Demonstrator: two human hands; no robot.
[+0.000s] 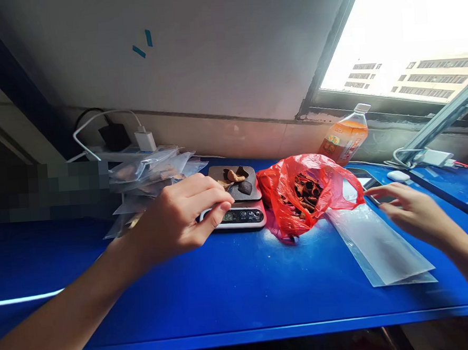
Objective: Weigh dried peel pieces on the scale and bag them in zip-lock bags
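Note:
My left hand (184, 212) hovers just in front of a small digital kitchen scale (256, 215), its thumb and fingers pinched together. Whatever they may hold is hidden. Dried brown peel-like pieces (240, 175) lie on the scale's dark plate, and the hand partly covers the display. Right of the scale sits a thin red plastic bag (277, 193), its mouth open over many dark dried pieces (307, 191). With thumb and fingertips, my right hand (412, 206) pinches the bag's right edge, stretched out toward it.
Filled clear zip bags (150, 172) are piled left of the scale. Flat clear bags (384, 245) lie at the right, near a phone (363, 176). An orange drink bottle (346, 134) leans behind the red bag. Chargers and cables run along the wall of the blue table (241, 290).

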